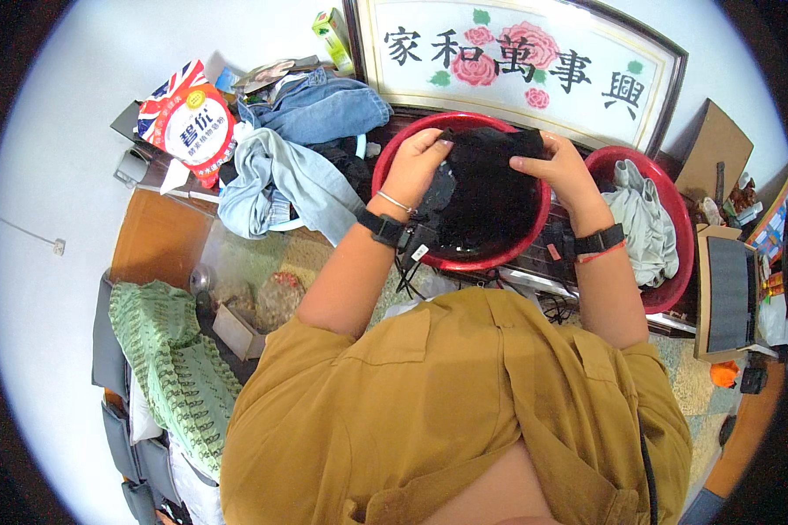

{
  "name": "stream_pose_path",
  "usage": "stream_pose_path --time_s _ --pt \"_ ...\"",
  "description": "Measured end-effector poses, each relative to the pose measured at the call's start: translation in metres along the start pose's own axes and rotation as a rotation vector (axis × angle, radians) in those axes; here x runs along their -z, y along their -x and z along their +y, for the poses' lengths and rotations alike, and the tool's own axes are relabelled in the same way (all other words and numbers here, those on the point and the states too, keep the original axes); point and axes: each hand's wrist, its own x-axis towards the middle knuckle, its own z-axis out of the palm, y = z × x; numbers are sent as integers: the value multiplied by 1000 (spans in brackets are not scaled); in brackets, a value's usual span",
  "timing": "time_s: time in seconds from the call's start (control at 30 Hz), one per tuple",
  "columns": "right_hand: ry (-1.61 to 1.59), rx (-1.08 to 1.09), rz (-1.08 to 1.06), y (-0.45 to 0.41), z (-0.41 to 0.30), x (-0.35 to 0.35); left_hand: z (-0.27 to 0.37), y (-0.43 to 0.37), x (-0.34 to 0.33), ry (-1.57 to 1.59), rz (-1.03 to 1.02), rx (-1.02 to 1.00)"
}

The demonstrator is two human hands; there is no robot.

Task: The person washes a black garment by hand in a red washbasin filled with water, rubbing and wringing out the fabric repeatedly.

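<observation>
A black cloth garment point(492, 164) is stretched between my two hands over a red plastic basin point(456, 264). My left hand point(423, 161) pinches its left upper edge between thumb and fingers. At the right upper edge, my right hand point(558, 164) grips the same cloth, thumb toward the middle. The lower part of the garment hangs into the basin, where dark liquid shows near the front rim. How much cloth lies under the surface is hidden. Both wrists carry black straps, and a small black box with cables sits by the left one.
Left stands a light-blue basin point(361, 146) heaped with jeans point(322, 108) and pale denim point(276, 170), beside a washing-powder bag point(190, 125). A second red basin point(684, 262) holds grey-green cloth point(643, 223). Behind leans a framed embroidery point(519, 59). An open cardboard box point(729, 295) stands right.
</observation>
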Motion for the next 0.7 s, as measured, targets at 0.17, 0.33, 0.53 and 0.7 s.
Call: stream_pose_path --time_s 0.17,0.33,0.53,0.7 --pt "-297 -37 -76 11 14 6 6 9 3 60 -12 49" --pt "-719 65 -3 15 8 -20 -3 12 -11 29 -238 -1" --pt "-317 250 18 4 -7 -58 -21 -3 -61 -125 -420 -70" --pt "202 388 28 14 -19 -56 -49 -6 -51 -36 -126 11"
